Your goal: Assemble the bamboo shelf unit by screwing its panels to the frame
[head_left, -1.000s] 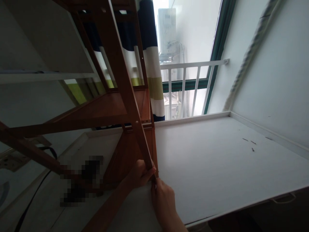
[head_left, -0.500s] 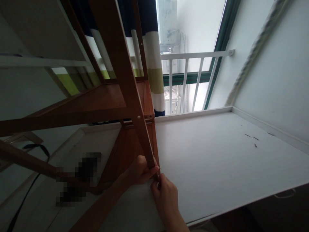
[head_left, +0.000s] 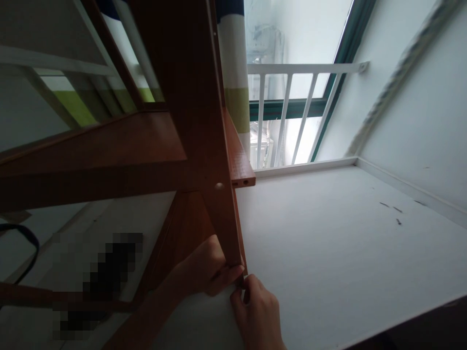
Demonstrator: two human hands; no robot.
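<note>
A reddish-brown wooden frame (head_left: 206, 141) fills the left half of the head view, its broad post slanting down toward me. My left hand (head_left: 204, 267) is closed around the lower end of that post, fingertips showing at its right edge. Just below and to the right, my right hand (head_left: 260, 308) pinches at the post's foot, thumb and fingers drawn together. Whatever lies between those fingers is too small or hidden to name. A flat wooden panel (head_left: 188, 218) of the same colour lies behind the post. Beside it, a shelf board's end (head_left: 245, 182) shows a round hole.
Under the frame spreads a white board (head_left: 321, 243) with a raised rim; several small dark slivers (head_left: 397, 210) lie at its right. White railings (head_left: 288, 116) and a striped curtain (head_left: 235, 73) stand at the window. A black strap (head_left: 34, 243) hangs at left.
The wooden frame looms larger, and its post reaches lower in view. Both hands appear slightly lower, keeping the same hold at the post's foot. The camera has shifted.
</note>
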